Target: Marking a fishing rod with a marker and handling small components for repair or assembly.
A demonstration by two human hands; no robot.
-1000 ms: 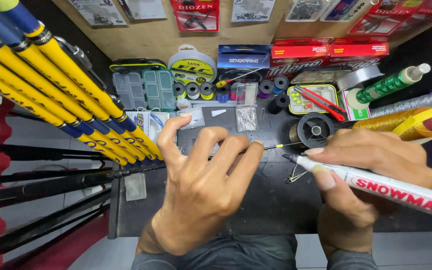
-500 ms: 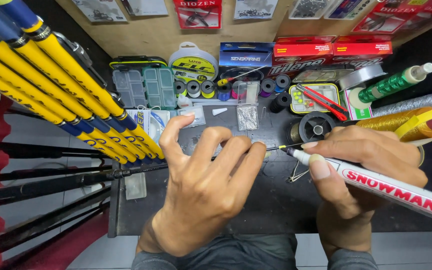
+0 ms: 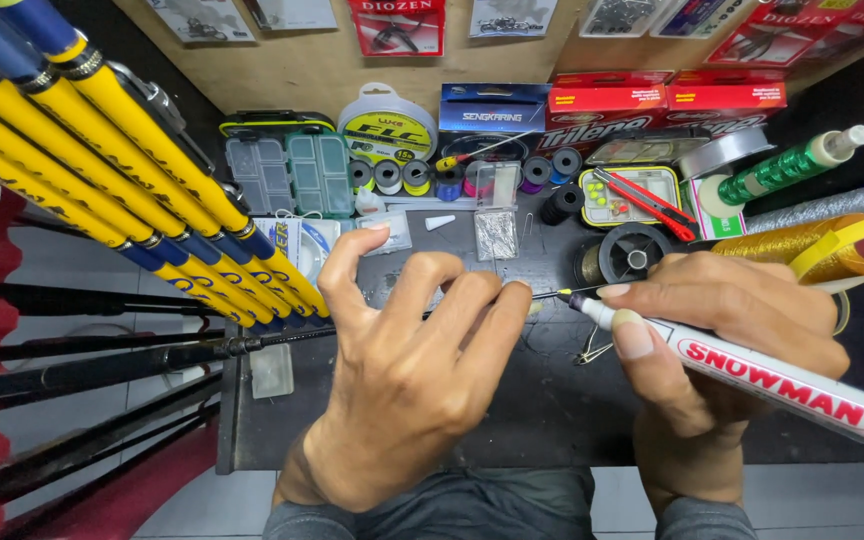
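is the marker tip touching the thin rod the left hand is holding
Touching. In the head view the tip of the white marker, held in the right hand, meets the thin rod right beside the left hand fingertips, with no gap visible.

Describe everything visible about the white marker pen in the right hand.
The white marker pen has a long, glossy, plastic-looking barrel with a red printed label and a narrower neck ending in a dark tip. It lies nearly level, tip pointing left toward the thin dark rod under the left hand. The right hand pinches it near the neck, thumb beneath, fingers over. Its rear end runs out of view.
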